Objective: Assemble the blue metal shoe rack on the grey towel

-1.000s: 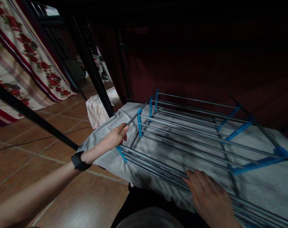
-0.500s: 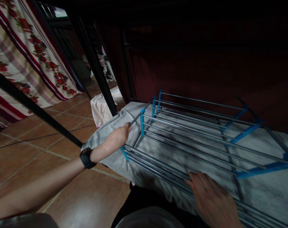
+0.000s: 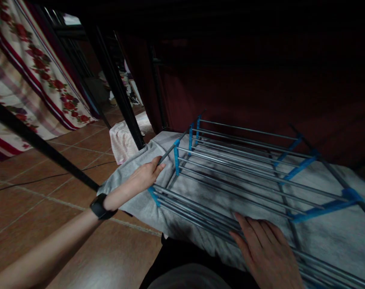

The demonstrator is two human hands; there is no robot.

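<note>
A metal folding rack (image 3: 227,177) with grey rods and blue plastic joints lies across a grey blanket (image 3: 206,192). My left hand (image 3: 148,173), with a black watch on its wrist, is closed around the rack's left side rod, just short of a blue joint (image 3: 177,157). At the near edge, my right hand (image 3: 268,249) rests over a bundle of parallel rods. Its thumb and fingers are apart and fairly straight, and the hand covers part of the bundle. The undersides of both hands are hidden.
Black metal bed posts (image 3: 119,86) and a slanted bar (image 3: 44,146) stand at the left. A dark red curtain (image 3: 230,96) hangs behind the blanket. Beyond the posts are a floral curtain (image 3: 35,72), a striped cloth (image 3: 125,142) and a tiled floor (image 3: 89,237) with a cable.
The view has shifted slightly, so the rack sits a little further left. My right hand's fingers have loosened and spread over the rods. My left hand keeps its hold.
</note>
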